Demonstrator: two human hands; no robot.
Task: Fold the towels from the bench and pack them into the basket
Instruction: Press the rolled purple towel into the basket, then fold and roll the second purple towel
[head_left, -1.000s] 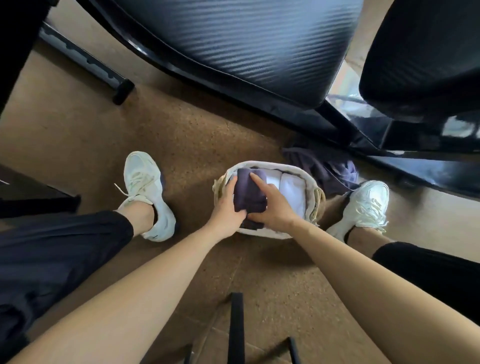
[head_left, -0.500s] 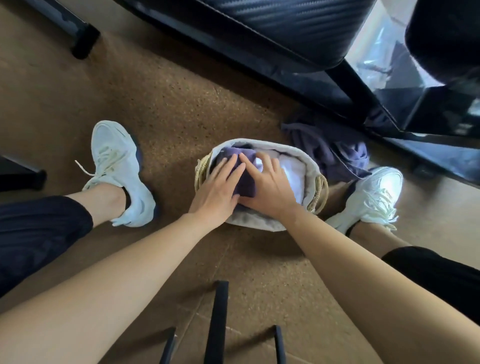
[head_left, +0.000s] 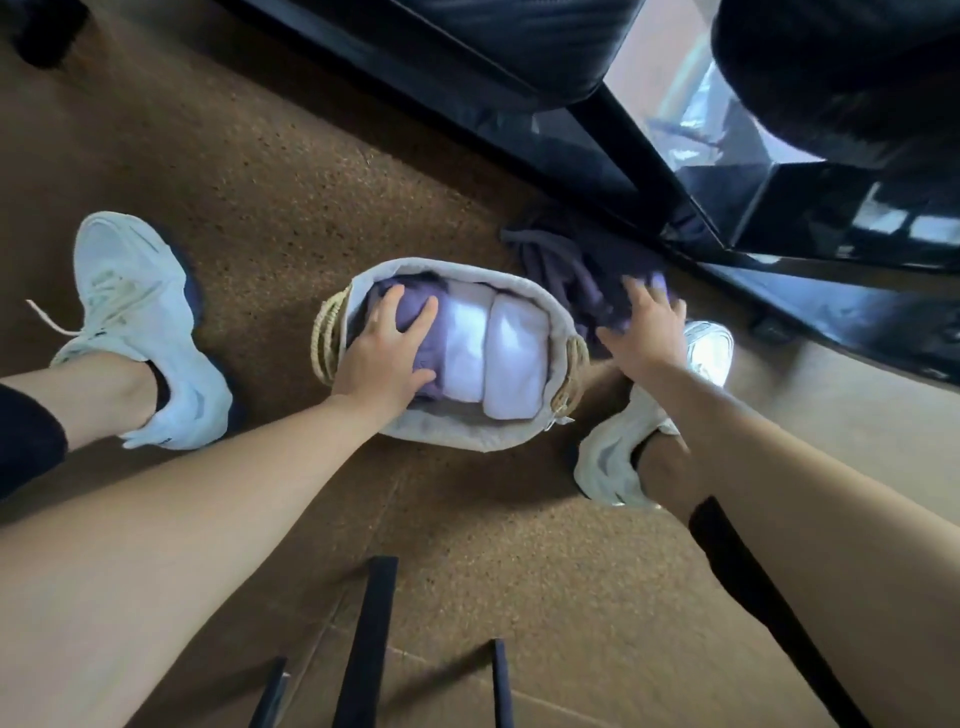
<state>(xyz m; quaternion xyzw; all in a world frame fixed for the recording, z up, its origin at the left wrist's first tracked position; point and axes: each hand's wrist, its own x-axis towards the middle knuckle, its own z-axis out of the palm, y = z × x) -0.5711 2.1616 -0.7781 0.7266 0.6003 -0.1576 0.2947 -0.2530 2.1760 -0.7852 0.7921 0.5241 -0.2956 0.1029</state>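
Observation:
An oval basket (head_left: 457, 434) with a pale liner and rope handles stands on the brown floor between my feet. Inside lie a folded purple towel (head_left: 410, 325) at the left and two folded white towels (head_left: 496, 353) to its right. My left hand (head_left: 387, 358) presses flat on the purple towel, fingers spread. To the right of the basket a crumpled purple towel (head_left: 571, 273) lies on the floor by the bench frame. My right hand (head_left: 647, 332) lies over its near edge with fingers spread and slightly blurred.
A black padded bench (head_left: 519, 57) and its dark frame (head_left: 779, 228) cross the top and right. My white sneakers (head_left: 140, 322) flank the basket, the right one (head_left: 618, 457) just behind my right hand. Black metal bars (head_left: 366, 644) stick up at the bottom.
My right hand left the basket and moved right onto the crumpled purple towel. My left hand stayed pressing the folded purple towel, which sits lower in the basket.

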